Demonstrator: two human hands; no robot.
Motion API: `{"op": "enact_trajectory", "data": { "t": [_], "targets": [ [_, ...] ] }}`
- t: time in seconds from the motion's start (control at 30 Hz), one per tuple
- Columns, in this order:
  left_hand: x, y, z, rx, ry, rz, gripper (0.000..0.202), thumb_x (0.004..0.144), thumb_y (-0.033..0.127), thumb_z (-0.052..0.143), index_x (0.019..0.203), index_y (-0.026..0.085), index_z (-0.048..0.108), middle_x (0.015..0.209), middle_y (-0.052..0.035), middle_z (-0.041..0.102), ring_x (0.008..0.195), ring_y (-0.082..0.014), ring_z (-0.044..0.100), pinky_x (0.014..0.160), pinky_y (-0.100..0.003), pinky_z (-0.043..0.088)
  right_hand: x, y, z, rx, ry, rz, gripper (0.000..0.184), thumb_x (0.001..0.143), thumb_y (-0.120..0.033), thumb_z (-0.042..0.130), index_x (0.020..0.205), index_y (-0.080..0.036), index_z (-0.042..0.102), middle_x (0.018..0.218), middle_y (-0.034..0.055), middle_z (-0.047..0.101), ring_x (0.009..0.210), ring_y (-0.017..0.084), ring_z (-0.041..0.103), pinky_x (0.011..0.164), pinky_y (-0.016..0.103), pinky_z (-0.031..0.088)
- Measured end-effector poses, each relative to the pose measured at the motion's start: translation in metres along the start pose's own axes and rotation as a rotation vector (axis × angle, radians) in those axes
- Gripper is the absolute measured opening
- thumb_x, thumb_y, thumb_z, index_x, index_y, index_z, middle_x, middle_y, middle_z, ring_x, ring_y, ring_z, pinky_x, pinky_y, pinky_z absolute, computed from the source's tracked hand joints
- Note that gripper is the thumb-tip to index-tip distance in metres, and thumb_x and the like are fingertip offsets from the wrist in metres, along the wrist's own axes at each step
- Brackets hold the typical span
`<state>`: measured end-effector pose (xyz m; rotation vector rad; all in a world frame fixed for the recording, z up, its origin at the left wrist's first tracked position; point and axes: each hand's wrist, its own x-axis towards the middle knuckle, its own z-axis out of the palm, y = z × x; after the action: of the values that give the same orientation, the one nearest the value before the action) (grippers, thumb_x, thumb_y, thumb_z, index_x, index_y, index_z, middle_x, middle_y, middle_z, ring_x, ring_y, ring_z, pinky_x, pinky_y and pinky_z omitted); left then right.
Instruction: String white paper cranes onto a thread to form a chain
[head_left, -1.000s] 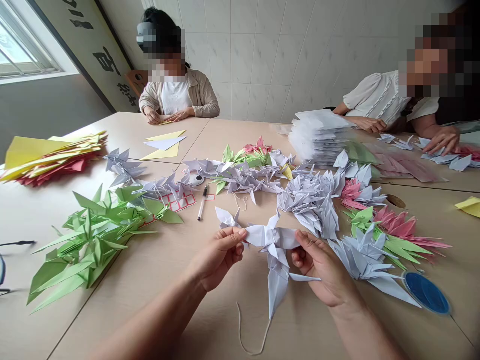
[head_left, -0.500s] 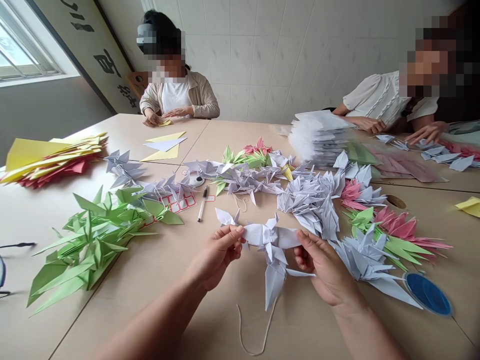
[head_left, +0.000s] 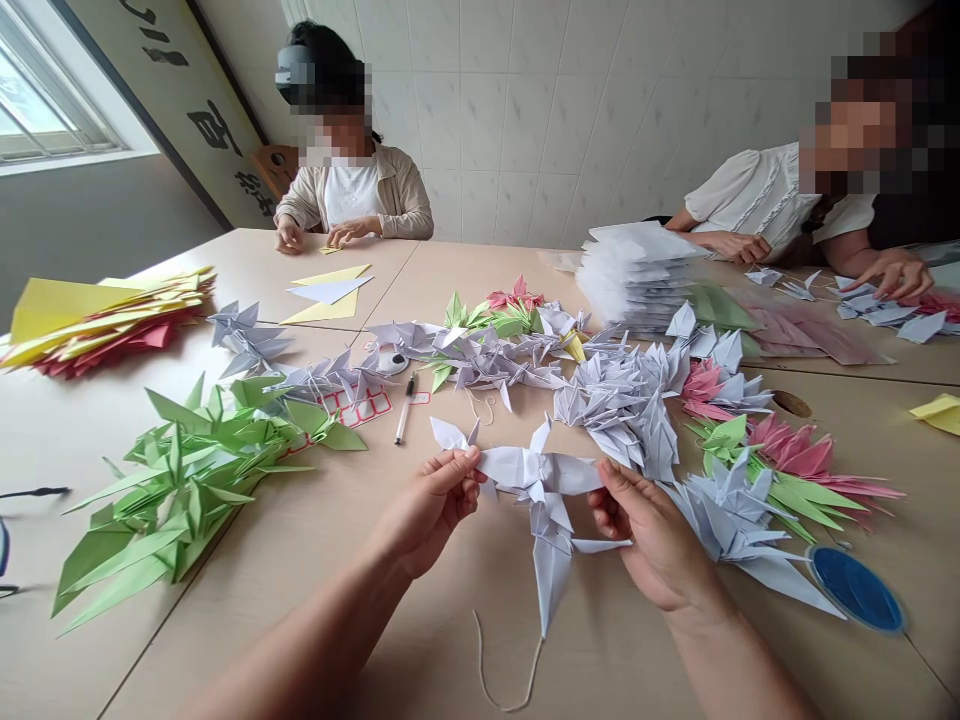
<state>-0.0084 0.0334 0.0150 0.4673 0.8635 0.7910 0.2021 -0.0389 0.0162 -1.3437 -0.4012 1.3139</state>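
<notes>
Between my hands a white origami crane (head_left: 536, 472) is stretched out by its wings. My left hand (head_left: 442, 500) pinches the left wing tip, thumb on top. The right wing tip sits between the thumb and fingers of my right hand (head_left: 637, 530). Below the crane hangs another white folded piece (head_left: 553, 565), pointing toward me, with a thin cord (head_left: 499, 706) curving on the table beneath it. A further white folded paper (head_left: 452, 434) shows just beyond my left fingertips. How the pieces are joined is hidden.
Green cranes (head_left: 187, 480) lie at left and white cranes (head_left: 622, 400) at centre right. A pen (head_left: 406, 408), a stack of clear packets (head_left: 637, 280) and a blue round container (head_left: 856, 588) share the table (head_left: 315, 590). Two people (head_left: 352, 190) sit across, handling paper.
The crane's wings are spread a little wider, and my left hand has shifted slightly left. The hanging piece now points straighter down. Across the table, both people's hands have moved.
</notes>
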Motion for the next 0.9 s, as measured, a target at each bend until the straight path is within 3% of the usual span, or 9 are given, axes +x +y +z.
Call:
{"op": "enact_trajectory", "data": {
  "t": [0.3, 0.57, 0.73, 0.9],
  "targets": [
    [-0.0007, 0.0010, 0.0004, -0.009, 0.010, 0.009, 0.027, 0.066, 0.028, 0.087, 0.072, 0.012, 0.065, 0.062, 0.0017, 0.061, 0.050, -0.0021, 0.050, 0.049, -0.010, 0.045, 0.0007, 0.0000, -0.0014, 0.002, 0.020, -0.007, 0.049, 0.050, -0.053, 0.090, 0.067, -0.015, 0.065, 0.055, -0.0025, 0.061, 0.048, 0.005, 0.049, 0.041, 0.013, 0.035],
    [-0.0017, 0.0024, 0.0033, 0.011, -0.048, 0.026, 0.030, 0.069, 0.032, 0.085, 0.072, 0.013, 0.062, 0.067, 0.0010, 0.062, 0.053, -0.0031, 0.051, 0.052, -0.012, 0.045, 0.0013, 0.0024, -0.0031, -0.027, -0.062, -0.052, 0.041, 0.061, -0.053, 0.085, 0.070, -0.017, 0.068, 0.064, 0.0000, 0.066, 0.054, 0.008, 0.055, 0.045, 0.014, 0.041],
    [-0.0074, 0.0008, 0.0061, 0.068, -0.119, 0.044, 0.036, 0.071, 0.046, 0.080, 0.074, 0.015, 0.061, 0.069, 0.0021, 0.059, 0.059, -0.0062, 0.054, 0.056, -0.015, 0.047, 0.0008, 0.0036, -0.0044, -0.043, -0.134, -0.135, 0.031, 0.066, -0.047, 0.085, 0.080, -0.021, 0.073, 0.075, -0.0005, 0.069, 0.064, 0.009, 0.061, 0.052, 0.015, 0.046],
    [-0.0084, -0.0046, 0.0076, 0.230, -0.212, -0.007, 0.046, 0.081, 0.058, 0.065, 0.068, 0.015, 0.058, 0.069, -0.0029, 0.061, 0.066, -0.0123, 0.056, 0.064, -0.025, 0.051, -0.0011, 0.0054, -0.0056, -0.058, -0.211, -0.226, 0.020, 0.071, -0.042, 0.082, 0.082, -0.027, 0.074, 0.075, -0.0015, 0.071, 0.073, 0.012, 0.065, 0.058, 0.016, 0.050]
  ]
}}
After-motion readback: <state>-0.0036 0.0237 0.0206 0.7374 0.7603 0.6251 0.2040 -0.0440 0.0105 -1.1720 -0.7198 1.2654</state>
